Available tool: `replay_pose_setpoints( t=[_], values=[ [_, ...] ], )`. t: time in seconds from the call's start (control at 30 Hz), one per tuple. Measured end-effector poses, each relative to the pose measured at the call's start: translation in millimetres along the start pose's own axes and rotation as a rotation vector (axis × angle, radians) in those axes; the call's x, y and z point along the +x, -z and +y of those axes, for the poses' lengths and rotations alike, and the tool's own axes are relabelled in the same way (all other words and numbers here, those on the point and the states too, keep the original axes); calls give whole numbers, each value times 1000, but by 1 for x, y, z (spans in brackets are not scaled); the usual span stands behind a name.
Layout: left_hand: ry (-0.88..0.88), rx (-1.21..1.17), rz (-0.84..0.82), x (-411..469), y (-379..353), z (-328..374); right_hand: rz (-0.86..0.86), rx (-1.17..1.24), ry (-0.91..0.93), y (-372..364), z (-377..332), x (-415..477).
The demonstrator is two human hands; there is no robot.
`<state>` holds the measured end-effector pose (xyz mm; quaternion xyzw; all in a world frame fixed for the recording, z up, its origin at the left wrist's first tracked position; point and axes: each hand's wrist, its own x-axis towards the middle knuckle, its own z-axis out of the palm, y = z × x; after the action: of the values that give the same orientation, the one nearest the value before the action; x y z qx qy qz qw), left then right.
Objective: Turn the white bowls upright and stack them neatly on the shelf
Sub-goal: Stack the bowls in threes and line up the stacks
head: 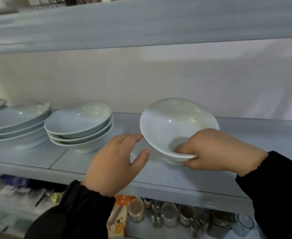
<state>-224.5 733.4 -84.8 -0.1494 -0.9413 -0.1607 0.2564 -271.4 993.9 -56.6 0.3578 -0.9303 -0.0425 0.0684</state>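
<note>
The right hand point(216, 150) holds a tilted white bowl point(174, 121) at the shelf point(159, 175).
Its fingers curl inside the rim. The left hand point(114, 163) is spread wide beside it, holding nothing. An upright bowl stack point(79, 125) sits further left.

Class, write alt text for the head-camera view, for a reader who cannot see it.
A right hand grips the near rim of a white bowl tilted open toward the camera, at a blue shelf, with the open left hand beside it. Further left, a stack of upright bowls stands on the shelf.
</note>
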Motion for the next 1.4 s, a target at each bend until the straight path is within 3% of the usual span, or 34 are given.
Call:
replay_pose_setpoints(
  t=[0.27,0.5,0.57,0.67,0.77,0.87,1.17,1.4],
  values=[
    [154,-13,19,-14,22,-35,-13,39,115,4,-31,32],
    [225,-183,67,-18,18,-45,-59,75,40,6,-21,38],
    [254,-355,105,-17,14,-47,136,249,-25,8,-17,28],
    [343,-698,158,-13,4,-44,632,750,-264,0,-16,13],
    [431,-997,153,-5,-11,-38,663,1260,-500,-31,-13,20],
    [419,-1060,70,5,-23,-29,579,1484,-496,-62,-9,30],
    [505,-1096,8,36,-47,-34,724,1492,-618,-59,-31,41],
    [519,-1080,-8,42,-47,-34,727,1474,-618,-58,-33,40]
  ],
)
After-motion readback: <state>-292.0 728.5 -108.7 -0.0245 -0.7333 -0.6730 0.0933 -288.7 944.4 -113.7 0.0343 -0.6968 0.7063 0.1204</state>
